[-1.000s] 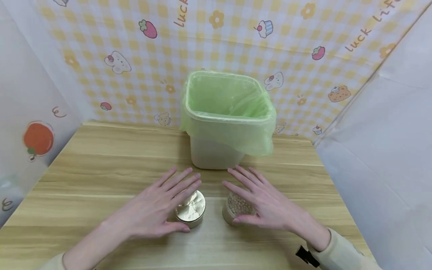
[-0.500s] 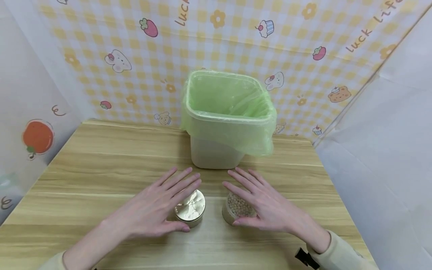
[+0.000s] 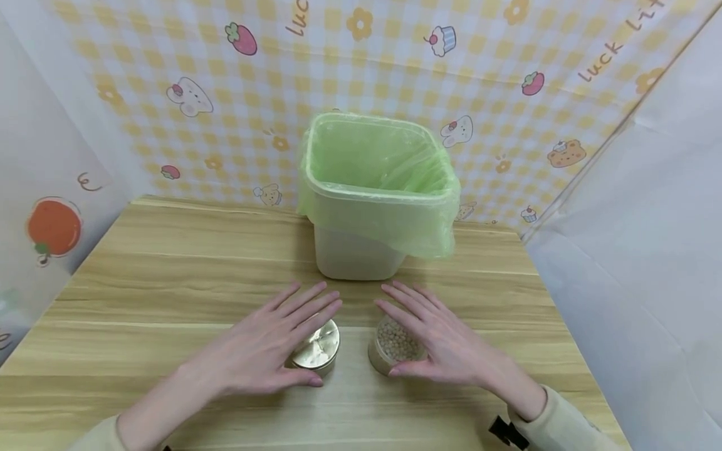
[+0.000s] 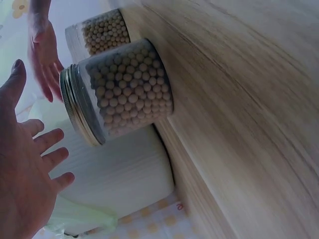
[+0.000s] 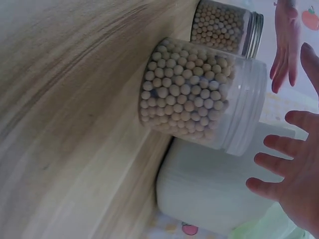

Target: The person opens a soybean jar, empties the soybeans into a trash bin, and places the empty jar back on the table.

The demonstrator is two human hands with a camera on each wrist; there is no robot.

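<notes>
Two clear jars of small beige balls stand upright on the wooden table. Over the left jar (image 4: 132, 89), capped by a shiny gold metal lid (image 3: 320, 348), hovers my left hand (image 3: 261, 352), its fingers spread. The wrist view shows a gap between that hand and the lid. My right hand (image 3: 448, 343) hovers likewise over the right jar (image 5: 187, 94), which has no lid, so the balls show through its mouth. Its fingers are extended and apart from the rim. From the head view, each hand hides part of the jar beneath it. Neither hand holds anything.
Behind the jars stands a pale bin (image 3: 358, 254) lined with a green plastic bag (image 3: 429, 228) folded over its rim. A checked, patterned cloth (image 3: 372, 69) hangs at the back. White sheets flank the table (image 3: 186, 263) on both sides.
The head view has shifted slightly. My left hand has edged a little to the right over the gold lid. Both hands stay spread, and the jars and bin stand where they were.
</notes>
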